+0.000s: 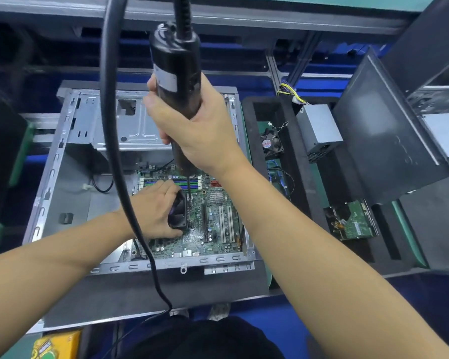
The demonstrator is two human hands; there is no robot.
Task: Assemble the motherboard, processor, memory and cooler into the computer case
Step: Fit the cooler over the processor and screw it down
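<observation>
Head view: right hand (200, 130) fisted round black cylindrical electric screwdriver (176, 63), bit at far corner of black square cooler fan (178, 216); left hand (153, 211) grips fan on green motherboard (213, 229). Hold driver plumb.

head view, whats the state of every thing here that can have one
computer case, lying flat, side open
motherboard, seated inside the computer case
cooler, on the motherboard, held by the left hand
screwdriver, upright, held by the right hand, bit down beside the cooler
small fan, loose in the foam tray
hard drive, in the foam tray, circuit side up
</observation>
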